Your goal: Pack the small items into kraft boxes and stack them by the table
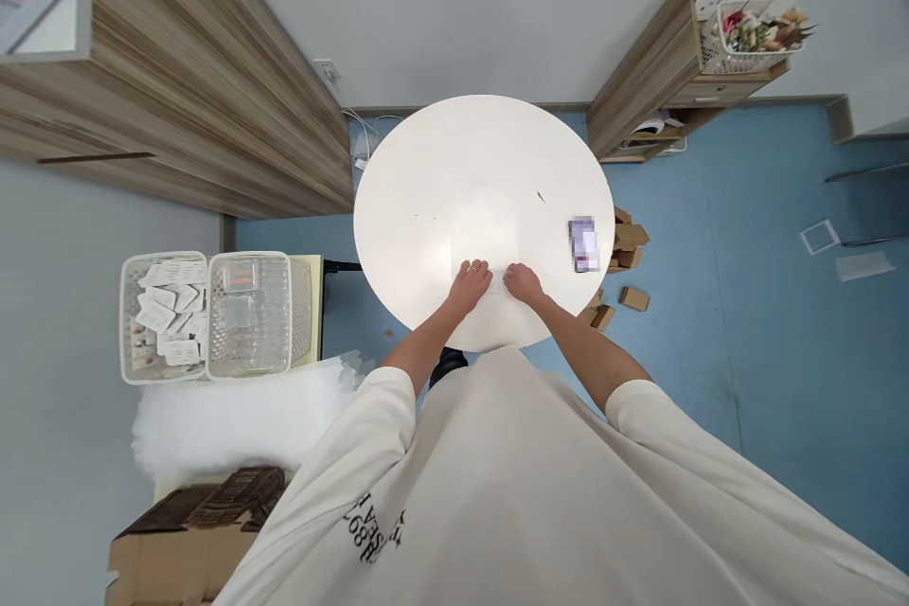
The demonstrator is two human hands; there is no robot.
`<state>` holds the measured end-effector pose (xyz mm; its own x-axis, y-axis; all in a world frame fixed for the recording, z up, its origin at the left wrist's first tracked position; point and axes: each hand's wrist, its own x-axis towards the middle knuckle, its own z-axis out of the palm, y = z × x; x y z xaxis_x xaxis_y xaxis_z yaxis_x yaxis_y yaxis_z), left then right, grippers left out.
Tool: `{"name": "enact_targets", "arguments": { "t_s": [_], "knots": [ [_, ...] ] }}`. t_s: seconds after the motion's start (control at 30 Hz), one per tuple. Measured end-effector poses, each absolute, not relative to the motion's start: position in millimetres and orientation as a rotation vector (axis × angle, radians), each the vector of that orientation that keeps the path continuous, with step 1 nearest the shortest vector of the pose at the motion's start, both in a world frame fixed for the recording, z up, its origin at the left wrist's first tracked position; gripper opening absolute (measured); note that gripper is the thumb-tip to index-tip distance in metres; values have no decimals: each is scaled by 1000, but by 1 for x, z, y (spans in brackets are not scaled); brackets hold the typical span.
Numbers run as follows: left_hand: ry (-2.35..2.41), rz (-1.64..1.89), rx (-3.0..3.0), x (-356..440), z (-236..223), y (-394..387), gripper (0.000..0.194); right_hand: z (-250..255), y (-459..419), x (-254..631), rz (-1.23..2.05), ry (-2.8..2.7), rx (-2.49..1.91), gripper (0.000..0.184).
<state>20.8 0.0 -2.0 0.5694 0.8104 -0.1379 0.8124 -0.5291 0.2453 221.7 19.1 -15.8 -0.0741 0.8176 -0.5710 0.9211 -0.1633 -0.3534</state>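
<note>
On a round white table, near its front edge, lies a faint, thin translucent sheet. It barely stands out against the tabletop, so I cannot tell whether it is a bag or a flat sheet. The fingers of my left hand are curled down at the sheet's left near corner, with a ring on one of them. At the right near corner is my right hand, its fingers bent in and pressed together on the sheet. A small gap separates the two hands. My fingertips are partly hidden.
A phone-like purple item rests at the table's right. Small cardboard boxes lie on the floor beyond. To my left are white baskets of clear cases and paper cards, a translucent plastic stack and a carton.
</note>
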Motion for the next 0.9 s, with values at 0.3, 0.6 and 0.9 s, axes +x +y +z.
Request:
{"name": "enact_targets", "arguments": {
  "t_s": [0.3,0.6,0.9],
  "knots": [
    [1360,-155,2440,23,-13,-12,58,-16,20,222,-1066,1919,2042,20],
    [1363,-160,2256,19,-1,-8,52,18,-12,214,-799,2426,1665,48],
    [1312,-185,2205,7,8,-20,48,5,-19,212,-853,2505,1405,53]
  ]
}}
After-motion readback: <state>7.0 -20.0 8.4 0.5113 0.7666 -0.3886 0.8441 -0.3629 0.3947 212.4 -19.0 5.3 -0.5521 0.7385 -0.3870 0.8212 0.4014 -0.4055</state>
